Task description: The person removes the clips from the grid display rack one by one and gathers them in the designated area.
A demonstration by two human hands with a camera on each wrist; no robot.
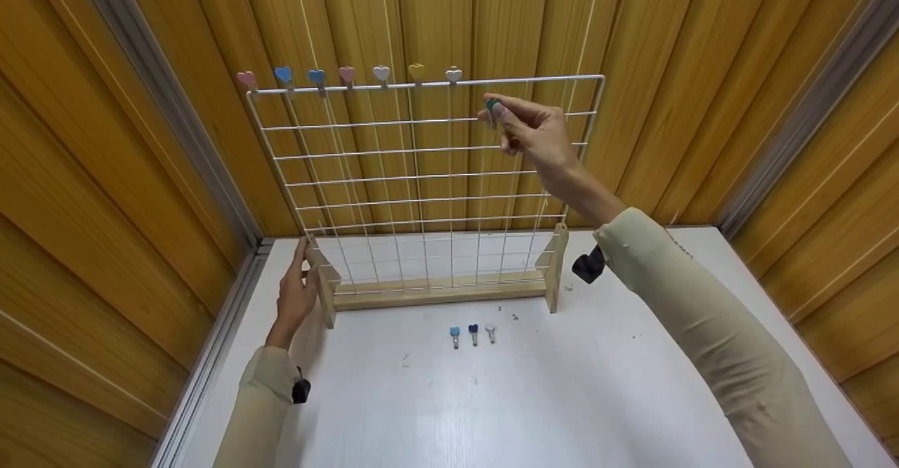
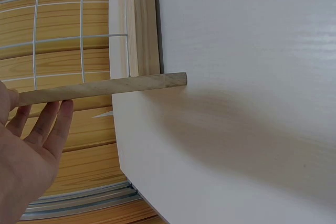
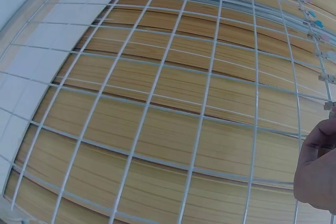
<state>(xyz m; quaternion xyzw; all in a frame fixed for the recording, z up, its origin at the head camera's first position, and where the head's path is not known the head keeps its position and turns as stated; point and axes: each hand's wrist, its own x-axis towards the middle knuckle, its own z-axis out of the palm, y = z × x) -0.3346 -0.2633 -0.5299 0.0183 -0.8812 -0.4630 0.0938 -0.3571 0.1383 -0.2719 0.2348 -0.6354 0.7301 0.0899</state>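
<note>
My right hand [image 1: 544,138] pinches a small green heart-shaped clip [image 1: 492,105] between thumb and fingers, just below the top bar of a white wire grid [image 1: 425,122]. In the right wrist view, only part of the right hand [image 3: 317,171] shows at the edge, beside the grid wires. My left hand [image 1: 295,298] rests its relaxed fingers against the outer side of the grid's left wooden support [image 1: 323,282]. Seen from the left wrist, the fingers [image 2: 62,121] touch that board. Several heart clips, including a yellow one [image 1: 416,71], sit along the top bar's left part.
On the white table [image 1: 393,412] in front of the stand lie a light blue clip [image 1: 455,334], a dark blue clip [image 1: 473,333] and a white clip [image 1: 491,332]. A wooden crossbar [image 1: 439,296] joins the supports. Wood-patterned walls [image 1: 702,88] enclose the back and sides.
</note>
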